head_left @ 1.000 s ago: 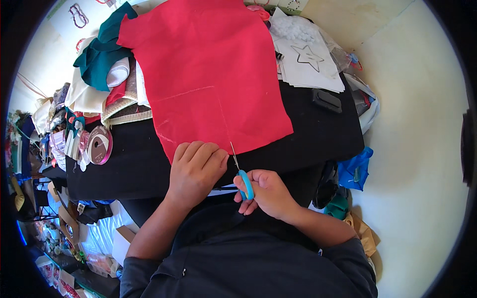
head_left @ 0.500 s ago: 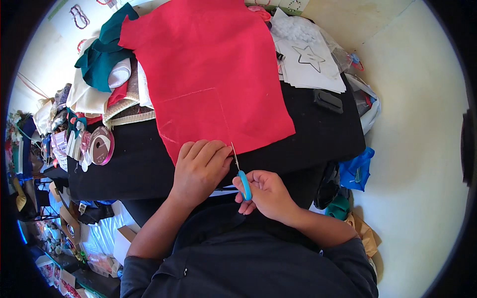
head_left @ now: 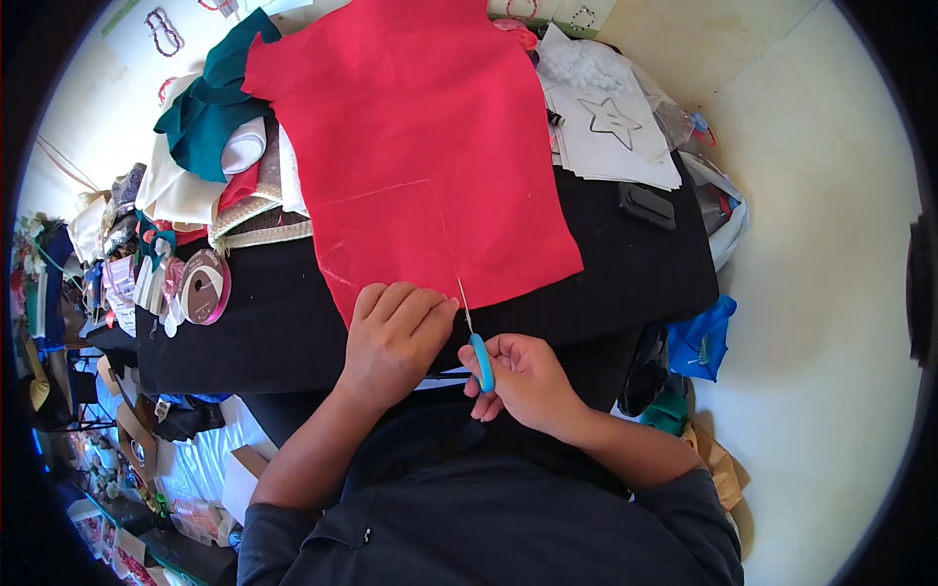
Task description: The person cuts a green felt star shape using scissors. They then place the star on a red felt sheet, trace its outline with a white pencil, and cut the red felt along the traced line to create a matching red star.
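A large sheet of red felt-like fabric [head_left: 420, 127] lies across the black table, with pale chalk-like lines drawn on its near part. My left hand [head_left: 396, 337] grips the fabric's near edge, fingers curled and thumb toward the scissors. Held in my right hand [head_left: 523, 381] are scissors [head_left: 482, 361] with light blue handles. Their narrow blades point away from me and meet the fabric edge just right of my left fingertips, in line with a drawn line. How far apart the blades stand is too small to tell.
Green fabric [head_left: 210, 117] and other folded cloths pile up at the left, beside a ribbon spool [head_left: 205, 286]. At the back right lie paper sheets [head_left: 625, 137] with a star drawing and white stuffing. A black case [head_left: 647, 206] sits near the black table's [head_left: 625, 273] right edge.
The view has shifted slightly. Both hands keep nearly the same place at the fabric's near edge, the scissors still in my right hand.
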